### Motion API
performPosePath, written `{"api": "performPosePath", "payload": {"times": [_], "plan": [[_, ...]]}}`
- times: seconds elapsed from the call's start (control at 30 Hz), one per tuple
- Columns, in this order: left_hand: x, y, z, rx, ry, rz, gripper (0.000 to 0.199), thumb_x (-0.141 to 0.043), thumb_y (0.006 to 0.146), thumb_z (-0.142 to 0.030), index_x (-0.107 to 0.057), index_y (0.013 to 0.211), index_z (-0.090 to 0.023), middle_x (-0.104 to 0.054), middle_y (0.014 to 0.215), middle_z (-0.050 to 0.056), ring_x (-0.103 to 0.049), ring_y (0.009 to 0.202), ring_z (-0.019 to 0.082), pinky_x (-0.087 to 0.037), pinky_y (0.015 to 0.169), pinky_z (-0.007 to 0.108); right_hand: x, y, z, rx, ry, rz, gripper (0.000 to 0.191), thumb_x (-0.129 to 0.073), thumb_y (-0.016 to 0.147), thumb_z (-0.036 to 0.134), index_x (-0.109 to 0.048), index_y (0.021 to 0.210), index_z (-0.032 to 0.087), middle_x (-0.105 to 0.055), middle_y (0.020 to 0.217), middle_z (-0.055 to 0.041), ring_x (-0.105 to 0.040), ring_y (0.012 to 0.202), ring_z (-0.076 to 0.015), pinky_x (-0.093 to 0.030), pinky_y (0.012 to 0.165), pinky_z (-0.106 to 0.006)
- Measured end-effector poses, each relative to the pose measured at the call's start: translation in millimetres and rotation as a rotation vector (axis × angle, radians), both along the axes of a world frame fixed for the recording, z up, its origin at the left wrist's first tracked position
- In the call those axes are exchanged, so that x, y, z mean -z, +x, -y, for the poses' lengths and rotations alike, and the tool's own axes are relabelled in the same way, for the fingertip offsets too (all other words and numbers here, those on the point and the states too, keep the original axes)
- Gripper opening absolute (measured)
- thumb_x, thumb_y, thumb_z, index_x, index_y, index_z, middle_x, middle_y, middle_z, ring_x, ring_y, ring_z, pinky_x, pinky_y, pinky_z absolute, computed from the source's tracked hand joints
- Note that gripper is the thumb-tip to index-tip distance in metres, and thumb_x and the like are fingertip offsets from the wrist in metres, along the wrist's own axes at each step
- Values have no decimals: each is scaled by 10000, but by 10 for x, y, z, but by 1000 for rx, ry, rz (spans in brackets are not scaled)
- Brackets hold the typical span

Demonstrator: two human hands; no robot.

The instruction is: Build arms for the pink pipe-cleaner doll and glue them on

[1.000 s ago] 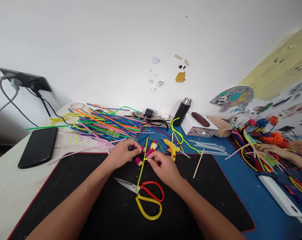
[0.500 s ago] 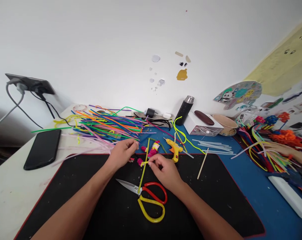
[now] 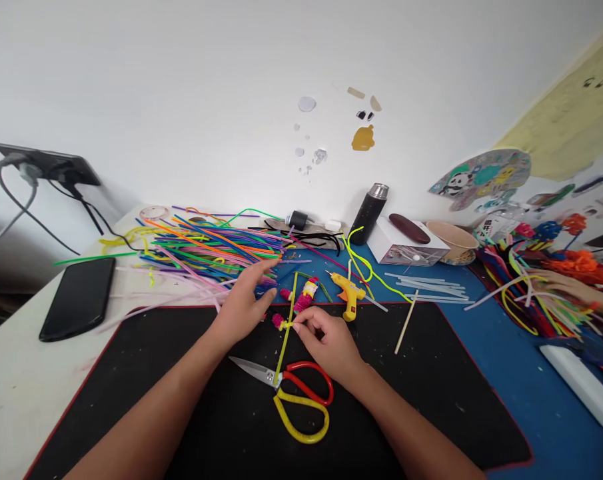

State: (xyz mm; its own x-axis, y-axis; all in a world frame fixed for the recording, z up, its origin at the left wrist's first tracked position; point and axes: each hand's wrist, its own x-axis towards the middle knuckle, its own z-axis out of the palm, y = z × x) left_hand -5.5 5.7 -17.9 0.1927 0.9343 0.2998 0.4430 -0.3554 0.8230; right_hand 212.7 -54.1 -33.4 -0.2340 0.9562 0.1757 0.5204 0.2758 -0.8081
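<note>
My right hand (image 3: 328,340) pinches the yellow end of a small magenta-and-yellow fuzzy piece (image 3: 280,322) above the black mat (image 3: 421,387). To its left, my left hand (image 3: 244,303) is raised with thumb and fingers apart, holding nothing. A long yellow-green stem (image 3: 287,333) runs beside the small piece down to the scissors (image 3: 271,378), which have one red and one yellow handle. Just beyond my right fingers lies a magenta figure (image 3: 307,293) with a yellow and white top. The yellow glue gun (image 3: 350,297) lies right of it.
Colourful stems (image 3: 216,247) are heaped at the back left, near a black phone (image 3: 78,300). Behind stand a black flask (image 3: 368,213) and a white box (image 3: 406,243). Clear sticks (image 3: 431,288) and a wooden stick (image 3: 406,323) lie right. Another person's hand (image 3: 576,290) touches stems far right.
My left hand has opened, its fingers spreading up and apart from the earlier pinch. My right hand keeps its hold on the small piece. The camera view has shifted slightly.
</note>
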Motion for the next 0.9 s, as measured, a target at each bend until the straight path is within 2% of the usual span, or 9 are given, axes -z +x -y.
{"api": "performPosePath", "payload": {"times": [0.17,0.3,0.6,0.77,0.9], "plan": [[-65,-1,58,273,-145,29,283,-657,955,-488,-766,1013,-234,-752,1052,70,-664,1056,264,-511,931,372,-17,42,-18,31,41,54,117,-625,976,293,-711,932,227,-487,566,75,-475,509,-125,-361,555,-248],[-79,18,89,415,-176,-59,305,-705,927,-528,-774,928,-232,-747,938,52,-644,968,244,-485,827,331,-48,53,-23,47,82,106,127,-613,977,297,-712,934,229,-512,578,62,-495,516,-132,-362,557,-250],[-78,21,81,433,-224,-78,248,-663,943,-434,-740,864,-212,-704,858,34,-622,833,205,-470,758,304,-65,46,-17,21,104,150,146,-595,998,297,-721,955,237,-524,593,57,-510,532,-136,-368,572,-254],[-23,21,76,403,-349,24,253,-676,925,-436,-737,887,-193,-679,817,12,-587,740,174,-453,688,281,-56,56,-26,85,58,25,166,-600,999,330,-730,976,229,-581,615,41,-547,548,-144,-406,572,-256],[0,21,68,394,-382,67,251,-679,926,-430,-734,888,-189,-650,780,-7,-556,719,161,-423,676,273,-30,68,-22,106,-3,-83,206,-615,1000,394,-738,1013,230,-583,623,35,-553,557,-153,-400,541,-257]]}}
